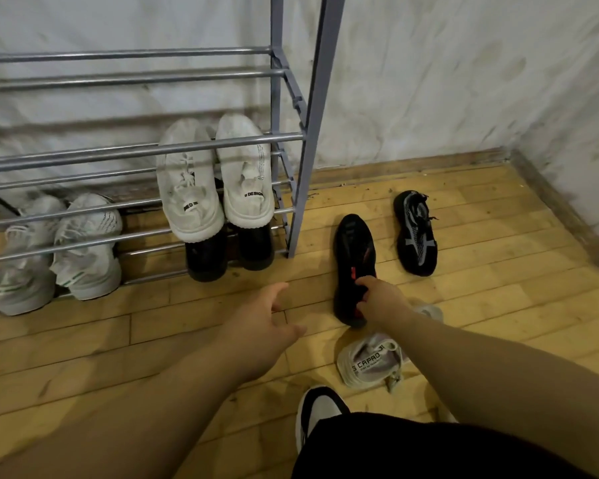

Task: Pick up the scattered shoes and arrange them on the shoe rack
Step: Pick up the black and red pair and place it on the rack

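Wooden floor (118,340) runs up to a smudged white wall (429,81). The right hand (382,300) has its fingers (364,281) curled round the heel end of a black shoe with red marks (355,250) and grips it. That shoe points toe-first at the wall, just right of the front post of the grey shoe rack (300,188); whether its heel is off the floor cannot be told. The left hand (267,323) hovers over the floor to the left of it, fingers loosely spread and holding nothing.

Under the right forearm lies a pale lettered shoe (367,366), near the black shoe's heel. A black-and-grey shoe (416,233) lies further right, towards the floor's far right corner and apart from the others. At the near edge a black-and-white shoe (317,409) shows beside a black garment (429,451).

On the rack, a white pair (191,195) sits at the right end of a middle tier, a black pair (206,262) below it, and a grey-green pair (83,257) at the lower left.
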{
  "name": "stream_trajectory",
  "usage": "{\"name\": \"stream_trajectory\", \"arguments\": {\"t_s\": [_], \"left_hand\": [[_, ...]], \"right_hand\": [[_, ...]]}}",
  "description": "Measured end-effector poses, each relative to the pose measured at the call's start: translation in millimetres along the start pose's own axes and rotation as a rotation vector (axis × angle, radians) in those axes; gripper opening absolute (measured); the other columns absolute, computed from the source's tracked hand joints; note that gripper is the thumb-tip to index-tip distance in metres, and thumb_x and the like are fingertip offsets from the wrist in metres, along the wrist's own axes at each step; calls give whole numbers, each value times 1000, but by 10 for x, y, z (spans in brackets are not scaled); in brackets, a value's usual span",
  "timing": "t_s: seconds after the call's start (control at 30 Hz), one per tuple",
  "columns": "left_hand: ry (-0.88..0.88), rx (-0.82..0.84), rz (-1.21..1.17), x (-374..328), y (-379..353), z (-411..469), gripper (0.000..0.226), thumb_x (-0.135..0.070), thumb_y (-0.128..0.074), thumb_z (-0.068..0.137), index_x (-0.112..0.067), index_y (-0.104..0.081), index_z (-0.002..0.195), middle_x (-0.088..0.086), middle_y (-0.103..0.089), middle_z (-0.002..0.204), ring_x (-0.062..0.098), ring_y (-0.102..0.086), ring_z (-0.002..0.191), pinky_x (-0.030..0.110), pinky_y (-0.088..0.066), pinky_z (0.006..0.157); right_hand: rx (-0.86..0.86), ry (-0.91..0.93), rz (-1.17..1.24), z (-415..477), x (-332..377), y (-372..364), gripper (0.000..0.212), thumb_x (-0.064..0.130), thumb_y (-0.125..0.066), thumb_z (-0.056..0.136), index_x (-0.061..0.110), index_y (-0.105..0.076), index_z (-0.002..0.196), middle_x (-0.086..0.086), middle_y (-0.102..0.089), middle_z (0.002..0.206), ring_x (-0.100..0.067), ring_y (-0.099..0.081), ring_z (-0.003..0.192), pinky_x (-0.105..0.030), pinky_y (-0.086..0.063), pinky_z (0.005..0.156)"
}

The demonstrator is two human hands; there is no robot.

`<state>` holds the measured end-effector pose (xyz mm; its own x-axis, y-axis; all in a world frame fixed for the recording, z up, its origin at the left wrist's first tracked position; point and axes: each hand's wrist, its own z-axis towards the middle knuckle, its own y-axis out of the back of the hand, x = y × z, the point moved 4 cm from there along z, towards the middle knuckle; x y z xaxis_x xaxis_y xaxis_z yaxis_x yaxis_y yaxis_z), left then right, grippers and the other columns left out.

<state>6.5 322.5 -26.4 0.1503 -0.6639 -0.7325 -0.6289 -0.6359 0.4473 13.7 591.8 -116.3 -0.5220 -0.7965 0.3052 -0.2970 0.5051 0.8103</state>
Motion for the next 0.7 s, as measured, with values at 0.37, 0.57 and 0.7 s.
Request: {"name": "stream_trajectory", "arguments": {"t_s": [0.37,0.57,0.7], "left_hand": [[-299,-75,206,-754,-33,-90,117,-56,-86,68,-50,-10,157,-25,-1,164,17,-12,153,46,-28,121],[-479,-103,358,-1261,10,-262,92,-53,-82,74,-42,-35,152,-12,-44,144,12,-41,134,28,-37,103],[-545,-96,395,-1439,30,-331,69,-54,-80,75,-52,-49,136,-18,-50,123,5,-46,117,23,-38,92]], "right_hand": [[-36,207,825,-979,620,1138,40,4,-75,90,24,-64,123,-4,-79,90,-17,-76,78,-33,-63,78],[64,234,1021,-1399,582,1448,31,-3,-71,92,18,-66,115,-6,-76,81,-15,-73,71,-25,-59,65],[0,117,939,-1463,20,1555,28,14,-74,93,19,-68,119,-6,-74,104,-21,-75,93,-36,-61,86]]}}
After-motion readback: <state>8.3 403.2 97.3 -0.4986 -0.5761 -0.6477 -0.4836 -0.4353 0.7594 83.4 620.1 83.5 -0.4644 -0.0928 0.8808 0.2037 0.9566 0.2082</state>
